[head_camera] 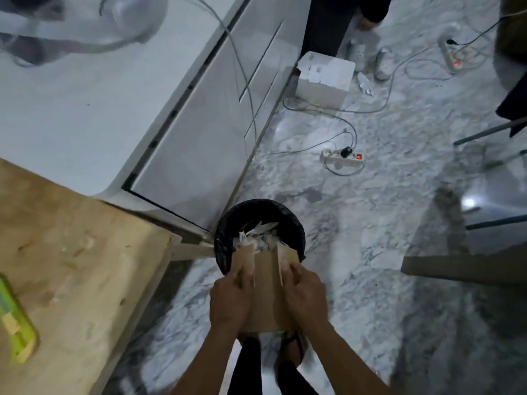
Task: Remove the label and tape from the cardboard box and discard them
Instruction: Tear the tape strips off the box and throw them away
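Low centre of the frame, the left hand (231,299) and right hand (305,295) each grip a side of the cardboard box (266,292), tipped over the black bin (225,240) (white scraps inside); seemingly the discarding step; next, emptying any remainder.

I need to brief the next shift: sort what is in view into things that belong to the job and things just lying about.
Part of the job:
cardboard box, gripped by left hand and right hand
black bin with white scraps

Lying about:
white box
power strip and cables
green utility knife on wooden board
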The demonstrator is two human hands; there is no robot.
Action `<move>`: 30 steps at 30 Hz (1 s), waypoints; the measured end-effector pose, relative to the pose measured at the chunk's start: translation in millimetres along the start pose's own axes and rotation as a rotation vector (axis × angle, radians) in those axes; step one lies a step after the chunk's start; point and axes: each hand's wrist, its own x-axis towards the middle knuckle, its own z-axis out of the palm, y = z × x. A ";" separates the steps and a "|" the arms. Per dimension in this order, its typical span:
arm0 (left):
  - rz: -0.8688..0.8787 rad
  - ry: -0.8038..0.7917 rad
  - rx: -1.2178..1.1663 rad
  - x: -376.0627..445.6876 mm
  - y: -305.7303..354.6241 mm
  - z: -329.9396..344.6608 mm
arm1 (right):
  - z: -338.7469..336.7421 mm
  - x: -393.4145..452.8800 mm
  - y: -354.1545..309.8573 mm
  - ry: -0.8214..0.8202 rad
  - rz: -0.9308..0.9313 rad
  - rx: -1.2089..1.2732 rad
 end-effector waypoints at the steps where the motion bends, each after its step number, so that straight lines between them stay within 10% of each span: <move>1: -0.049 -0.017 0.001 20.1 -8.8 12.5 | 14.7 21.1 5.7 -0.007 0.004 0.003; 15: -0.099 -0.165 0.036 191.5 -65.7 121.5 | 126.7 215.5 66.3 -0.063 0.021 -0.002; 30: 0.021 -0.060 -0.016 121.3 -11.1 48.5 | 53.7 157.3 29.6 -0.110 -0.036 0.005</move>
